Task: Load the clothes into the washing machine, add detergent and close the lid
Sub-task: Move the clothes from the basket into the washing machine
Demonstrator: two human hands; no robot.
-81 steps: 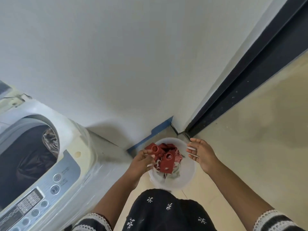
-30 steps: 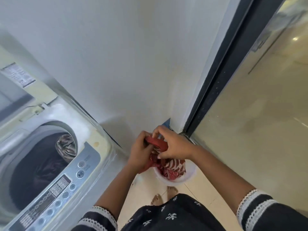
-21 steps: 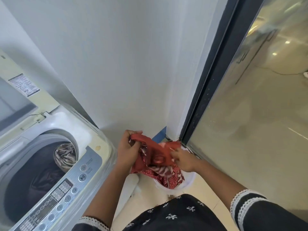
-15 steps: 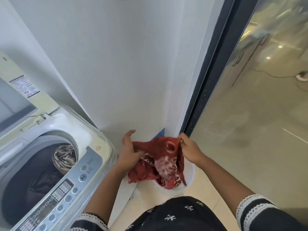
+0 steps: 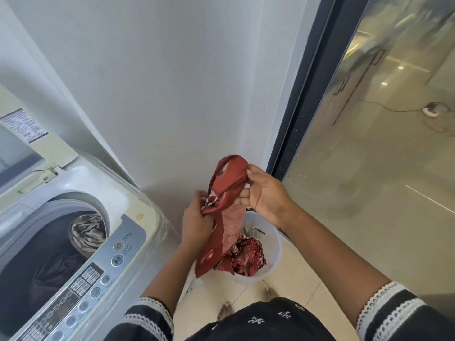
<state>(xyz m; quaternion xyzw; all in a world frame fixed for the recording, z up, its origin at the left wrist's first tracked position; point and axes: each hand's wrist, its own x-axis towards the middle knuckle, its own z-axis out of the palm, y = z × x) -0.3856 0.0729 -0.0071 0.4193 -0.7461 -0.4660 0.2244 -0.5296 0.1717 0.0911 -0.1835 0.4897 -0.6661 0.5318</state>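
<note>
In the corner by the white wall (image 5: 172, 82), both hands grip a red garment (image 5: 222, 193) above the bucket (image 5: 274, 244) on the tiled floor (image 5: 290, 284): left hand (image 5: 195, 223) low, right hand (image 5: 264, 195) high. Washer (image 5: 81, 242) stands left, lid up, clothes (image 5: 86, 232) in its drum. Dark door frame (image 5: 310, 89) and glass (image 5: 384, 143) on the right.

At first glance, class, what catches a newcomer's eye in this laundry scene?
A red garment, gripped by both the left hand and the right hand, hangs above a white bucket of patterned clothes in the middle. At left, the washing machine stands open with dark laundry inside.
</note>
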